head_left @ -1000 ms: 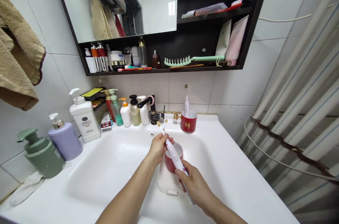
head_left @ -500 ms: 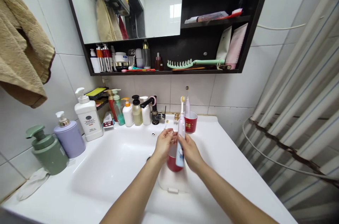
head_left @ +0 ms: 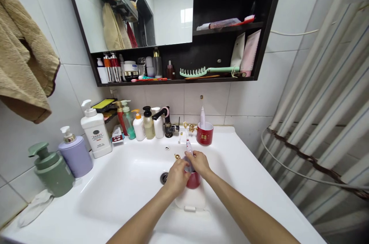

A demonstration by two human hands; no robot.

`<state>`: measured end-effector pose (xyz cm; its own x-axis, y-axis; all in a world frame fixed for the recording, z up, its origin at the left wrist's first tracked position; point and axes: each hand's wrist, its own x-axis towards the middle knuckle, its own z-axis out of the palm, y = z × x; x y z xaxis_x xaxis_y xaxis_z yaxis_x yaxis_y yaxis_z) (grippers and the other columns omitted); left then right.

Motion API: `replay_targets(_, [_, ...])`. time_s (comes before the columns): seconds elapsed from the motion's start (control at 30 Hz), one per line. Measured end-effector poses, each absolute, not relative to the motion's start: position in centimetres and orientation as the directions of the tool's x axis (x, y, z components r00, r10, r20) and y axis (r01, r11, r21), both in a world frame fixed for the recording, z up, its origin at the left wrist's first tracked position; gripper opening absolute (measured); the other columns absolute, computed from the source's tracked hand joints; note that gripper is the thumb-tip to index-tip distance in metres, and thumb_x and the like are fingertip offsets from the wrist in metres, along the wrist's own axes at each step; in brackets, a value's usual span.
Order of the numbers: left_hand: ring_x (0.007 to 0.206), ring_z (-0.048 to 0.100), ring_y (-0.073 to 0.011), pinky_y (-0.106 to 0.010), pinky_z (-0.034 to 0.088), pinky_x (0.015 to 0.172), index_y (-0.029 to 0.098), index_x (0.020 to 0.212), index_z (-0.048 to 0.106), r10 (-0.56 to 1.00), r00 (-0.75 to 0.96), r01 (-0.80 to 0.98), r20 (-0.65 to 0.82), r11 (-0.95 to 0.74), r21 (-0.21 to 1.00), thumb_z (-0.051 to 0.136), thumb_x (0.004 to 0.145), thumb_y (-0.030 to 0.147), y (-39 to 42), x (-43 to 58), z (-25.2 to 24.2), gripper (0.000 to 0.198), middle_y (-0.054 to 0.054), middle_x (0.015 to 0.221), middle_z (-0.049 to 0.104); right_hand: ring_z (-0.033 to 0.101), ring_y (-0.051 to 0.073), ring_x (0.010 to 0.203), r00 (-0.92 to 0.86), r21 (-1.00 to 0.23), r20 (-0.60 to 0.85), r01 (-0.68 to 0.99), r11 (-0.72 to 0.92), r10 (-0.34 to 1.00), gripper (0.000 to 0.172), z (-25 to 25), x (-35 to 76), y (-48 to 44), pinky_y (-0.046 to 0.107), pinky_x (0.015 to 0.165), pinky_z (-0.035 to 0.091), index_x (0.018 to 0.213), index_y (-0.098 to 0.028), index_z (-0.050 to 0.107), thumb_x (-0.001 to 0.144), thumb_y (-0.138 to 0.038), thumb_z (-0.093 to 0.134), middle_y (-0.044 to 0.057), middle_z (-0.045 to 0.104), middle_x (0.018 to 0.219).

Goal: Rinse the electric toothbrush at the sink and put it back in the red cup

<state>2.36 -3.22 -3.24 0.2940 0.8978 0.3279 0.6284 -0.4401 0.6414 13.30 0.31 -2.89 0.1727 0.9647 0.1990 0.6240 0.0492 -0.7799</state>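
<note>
My right hand [head_left: 199, 163] is closed round the upper part of a pale electric toothbrush [head_left: 188, 146], whose lower end is down in a red cup [head_left: 193, 181]. My left hand [head_left: 178, 176] is bent at the cup's near left side, fingers at its rim and close to the toothbrush; the fingertips are partly hidden. A gold handle [head_left: 177, 156] shows just beyond that hand. Under the cup lies a pale tray-like piece [head_left: 190, 201] over the sink. Behind stands a second red cup [head_left: 205, 135] with another pale toothbrush [head_left: 202, 118] upright in it.
A black faucet [head_left: 167, 123] rises behind the white sink [head_left: 121, 182]. Several pump bottles line the left rim, among them a purple one [head_left: 76, 156] and a green one [head_left: 52, 171]. Overhead is a dark mirror cabinet [head_left: 178, 81] with toiletries; a tan towel [head_left: 25, 52] hangs left.
The toothbrush has gone from upright in front of the cup to down inside it, lower and further left. My right hand has moved with it; the left hand has shifted slightly lower.
</note>
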Motion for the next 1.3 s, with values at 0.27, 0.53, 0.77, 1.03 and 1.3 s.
replay_targets(0.27, [0.078, 0.044, -0.0174, -0.031, 0.036, 0.071, 0.017, 0.058, 0.051, 0.845, 0.442, 0.664, 0.301, -0.534, 0.524, 0.041, 0.057, 0.007, -3.0, 3.2, -3.3, 0.014, -0.005, 0.077, 0.051, 0.048, 0.014, 0.051, 0.205, -0.751, 0.254, 0.658, 0.059, 0.945, 0.034, -2.8, 13.6, 0.0, 0.022, 0.047, 0.029, 0.055, -0.016, 0.054, 0.066, -0.043, 0.036, 0.005, 0.058, 0.054])
replay_targets(0.53, [0.075, 0.045, -0.0168, -0.029, 0.037, 0.068, 0.016, 0.064, 0.052, 0.708, 0.54, 0.508, 0.456, -0.706, 0.494, 0.045, 0.059, 0.01, -2.6, 9.0, -1.7, 0.01, -0.005, 0.077, 0.051, 0.045, 0.012, 0.044, 0.262, -0.774, 0.272, 0.631, 0.049, 0.926, 0.029, -0.4, 20.8, -0.8, 0.02, 0.043, 0.03, 0.053, -0.015, 0.052, 0.063, -0.04, 0.041, 0.001, 0.053, 0.048])
replay_targets(0.77, [0.077, 0.045, -0.0167, -0.029, 0.037, 0.07, 0.015, 0.065, 0.053, 0.581, 0.613, 0.41, 0.535, -0.813, 0.413, 0.044, 0.06, 0.008, 0.8, 14.7, 1.8, 0.012, -0.007, 0.079, 0.051, 0.046, 0.012, 0.046, 0.4, -0.76, 0.31, 0.65, -0.028, 0.863, 0.037, 2.6, 26.7, 1.2, 0.02, 0.043, 0.03, 0.063, -0.013, 0.055, 0.065, -0.044, 0.035, 0.0, 0.053, 0.048])
replay_targets(1.03, [0.093, 0.04, -0.0198, -0.032, 0.033, 0.077, 0.015, 0.081, 0.051, 0.583, 0.594, 0.409, 0.554, -0.812, 0.416, 0.044, 0.06, 0.008, 4.3, 17.9, 1.4, 0.023, -0.009, 0.101, 0.046, 0.051, 0.011, 0.068, 0.506, -0.703, 0.236, 0.679, -0.214, 0.83, 0.026, 3.5, 29.0, 4.3, 0.027, 0.061, 0.041, 0.081, -0.012, 0.052, 0.074, -0.033, 0.039, 0.002, 0.055, 0.077])
replay_targets(1.3, [0.092, 0.038, -0.0212, -0.034, 0.027, 0.081, 0.016, 0.064, 0.053, 0.813, 0.374, 0.66, 0.446, -0.571, 0.488, 0.043, 0.059, 0.006, 9.6, 13.3, 1.4, 0.014, -0.008, 0.077, 0.051, 0.049, 0.013, 0.082, 0.505, -0.701, 0.188, 0.67, -0.245, 0.842, 0.025, 3.2, 28.6, 7.5, 0.032, 0.069, 0.041, 0.095, -0.015, 0.046, 0.075, -0.028, 0.038, 0.004, 0.049, 0.096])
